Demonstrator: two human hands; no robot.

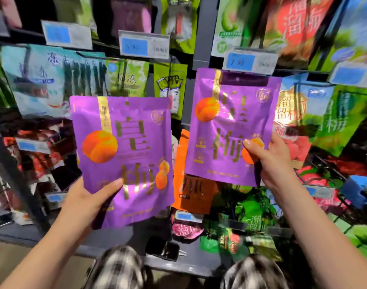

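My left hand (88, 197) grips one purple pouch (124, 147) by its lower left corner, thumb across the front. My right hand (270, 159) pinches a second purple pouch (230, 122) (same gold lettering) at its lower right, up against the rack beneath a price tag (250, 61).

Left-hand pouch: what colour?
Purple, with gold lettering and orange fruit; pouch, head view.
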